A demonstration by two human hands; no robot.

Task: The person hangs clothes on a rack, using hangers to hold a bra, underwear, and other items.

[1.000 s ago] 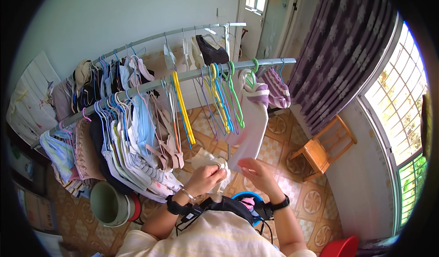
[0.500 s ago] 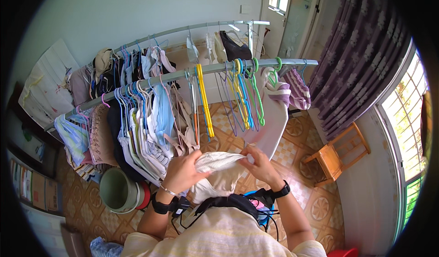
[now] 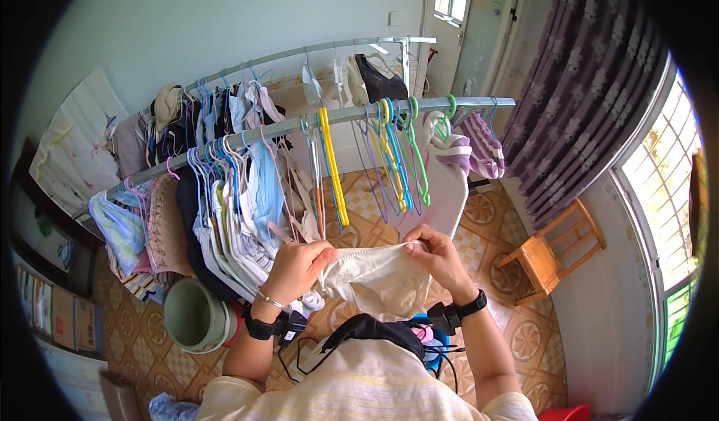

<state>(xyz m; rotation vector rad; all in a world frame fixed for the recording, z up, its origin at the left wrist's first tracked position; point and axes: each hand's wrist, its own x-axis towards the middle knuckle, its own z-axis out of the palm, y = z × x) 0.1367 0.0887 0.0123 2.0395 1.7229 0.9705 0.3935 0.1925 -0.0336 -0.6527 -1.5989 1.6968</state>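
A cream pair of underpants (image 3: 382,277) is stretched by its top edge between my two hands, in front of my body. My left hand (image 3: 298,271) pinches one end of the edge, with a bracelet and a black strap on the wrist. At the other end, the thumb and fingers of my right hand (image 3: 440,262) grip the cloth. Beyond my hands, yellow hangers (image 3: 334,170) and green hangers (image 3: 417,159) hang bare on the near metal rail (image 3: 344,111). Close to my left hand hang white shirts (image 3: 232,226) and a beige strappy garment (image 3: 298,189).
A second rail (image 3: 322,49) with more clothes runs behind. On the tiled floor stand a grey-green bucket (image 3: 187,316) at left and a wooden chair (image 3: 550,260) at right. A blue basin (image 3: 442,342) partly shows below my right hand. Purple curtains (image 3: 580,84) hang by the window.
The underpants, bunched and folded before, are now spread out with the front hanging down. My right hand has moved slightly right and turned, so the edge is drawn taut.
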